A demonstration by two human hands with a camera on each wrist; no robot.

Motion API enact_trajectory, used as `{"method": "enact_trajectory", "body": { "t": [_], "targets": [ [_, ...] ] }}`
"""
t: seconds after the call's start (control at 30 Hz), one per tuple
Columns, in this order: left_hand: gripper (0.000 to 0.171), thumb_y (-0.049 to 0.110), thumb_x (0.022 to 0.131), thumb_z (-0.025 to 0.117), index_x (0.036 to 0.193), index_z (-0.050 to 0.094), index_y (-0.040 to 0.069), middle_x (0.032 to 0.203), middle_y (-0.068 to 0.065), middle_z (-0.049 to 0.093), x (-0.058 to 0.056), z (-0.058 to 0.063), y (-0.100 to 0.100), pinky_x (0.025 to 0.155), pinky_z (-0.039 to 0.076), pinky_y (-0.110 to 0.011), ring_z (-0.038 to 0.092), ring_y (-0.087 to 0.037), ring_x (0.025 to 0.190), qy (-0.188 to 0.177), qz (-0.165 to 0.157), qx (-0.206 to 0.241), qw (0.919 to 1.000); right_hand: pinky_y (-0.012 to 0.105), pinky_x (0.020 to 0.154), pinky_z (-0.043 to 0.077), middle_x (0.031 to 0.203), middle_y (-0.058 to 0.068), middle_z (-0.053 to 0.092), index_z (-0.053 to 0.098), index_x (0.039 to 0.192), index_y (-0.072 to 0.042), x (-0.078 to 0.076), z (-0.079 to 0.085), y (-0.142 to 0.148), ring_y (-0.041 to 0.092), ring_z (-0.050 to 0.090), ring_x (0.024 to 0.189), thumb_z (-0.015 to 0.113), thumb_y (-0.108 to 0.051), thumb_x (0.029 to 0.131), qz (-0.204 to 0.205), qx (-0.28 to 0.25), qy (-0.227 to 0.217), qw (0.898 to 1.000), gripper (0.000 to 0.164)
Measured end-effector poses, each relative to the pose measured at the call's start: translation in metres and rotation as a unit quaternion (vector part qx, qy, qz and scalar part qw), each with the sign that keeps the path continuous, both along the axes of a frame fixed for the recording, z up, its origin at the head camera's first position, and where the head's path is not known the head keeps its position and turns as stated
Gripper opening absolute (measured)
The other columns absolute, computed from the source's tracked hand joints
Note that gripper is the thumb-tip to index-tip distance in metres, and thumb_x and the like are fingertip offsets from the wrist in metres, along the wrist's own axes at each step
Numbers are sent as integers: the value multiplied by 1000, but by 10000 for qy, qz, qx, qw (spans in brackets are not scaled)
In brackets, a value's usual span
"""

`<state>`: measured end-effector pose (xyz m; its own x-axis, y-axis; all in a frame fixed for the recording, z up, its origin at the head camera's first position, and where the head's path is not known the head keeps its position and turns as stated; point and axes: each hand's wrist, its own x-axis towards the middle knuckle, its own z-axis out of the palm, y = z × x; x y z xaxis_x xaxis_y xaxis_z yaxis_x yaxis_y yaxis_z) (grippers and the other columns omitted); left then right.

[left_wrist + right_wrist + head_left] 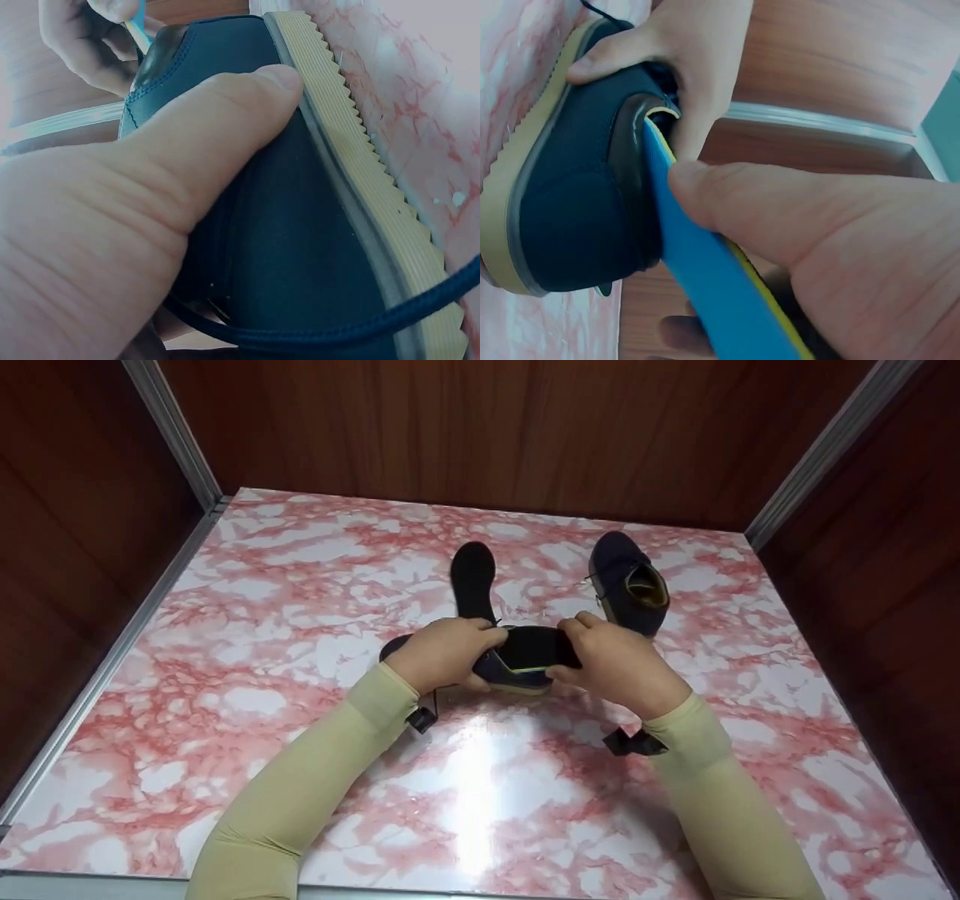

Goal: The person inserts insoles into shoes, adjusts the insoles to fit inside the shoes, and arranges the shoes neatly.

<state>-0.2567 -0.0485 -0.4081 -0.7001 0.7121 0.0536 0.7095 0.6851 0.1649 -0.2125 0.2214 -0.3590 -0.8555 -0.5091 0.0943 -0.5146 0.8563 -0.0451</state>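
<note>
A dark blue lace-up shoe [517, 681] with a tan, ridged sole lies sideways in the middle of the table. My left hand [442, 654] grips it across the laces, its thumb pressed along the shoe's side [300, 202] near the sole. An insole [534, 646], black on top with a blue underside [697, 262] and yellow edge, has one end in the shoe's opening. My right hand [619, 666] pinches the end that sticks out. How deep the insole reaches inside is hidden.
A second black insole [473, 577] lies just behind the held shoe. To the right, farther back, stands the other dark blue shoe [619, 566], its lace loose. Brown wood-look panels [487, 435] enclose the marbled red-and-white tabletop [255, 697] at the back and both sides.
</note>
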Motion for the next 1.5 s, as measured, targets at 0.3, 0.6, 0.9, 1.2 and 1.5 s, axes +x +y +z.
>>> {"method": "enact_trajectory", "body": {
  "t": [0.3, 0.6, 0.9, 1.2, 1.5],
  "targets": [
    [57, 41, 86, 94, 127, 63, 16, 122, -9, 71, 0, -2, -1, 91, 63, -50, 75, -31, 98, 21, -23, 81, 10000, 50, 84, 64, 107, 12, 71, 71, 123, -4, 1, -1, -7, 31, 74, 92, 89, -33, 94, 648, -155, 933, 9934, 45],
    [56, 40, 87, 94, 128, 64, 15, 121, -8, 71, 2, -4, -2, 89, 63, -49, 74, -30, 96, 43, -20, 130, 9999, 52, 84, 62, 107, 12, 72, 73, 121, -5, 0, -6, -13, 33, 75, 95, 89, -33, 94, 897, 25, 1380, 9864, 42],
    [58, 40, 88, 93, 129, 63, 15, 123, -10, 71, 2, -4, -1, 89, 64, -51, 75, -32, 95, 83, -29, 121, 9999, 53, 84, 64, 111, 15, 70, 68, 131, 0, 0, -11, -15, 35, 75, 93, 86, -37, 97, 531, 9, 794, 9954, 53],
    [60, 43, 88, 93, 133, 63, 17, 130, -11, 71, 1, -4, 0, 93, 64, -52, 77, -34, 102, 121, -5, 18, 9999, 54, 92, 65, 144, 33, 64, 44, 160, 8, 0, -17, -13, 45, 78, 108, 79, -41, 102, 29, 486, -387, 9981, 83],
    [61, 42, 87, 94, 133, 63, 17, 129, -9, 71, 1, -1, 0, 93, 63, -51, 76, -33, 103, 55, -26, -17, 10000, 55, 98, 62, 137, 24, 70, 50, 158, 2, 1, -2, -4, 39, 75, 117, 78, -42, 102, -244, 481, -741, 9958, 77]
  ]
}}
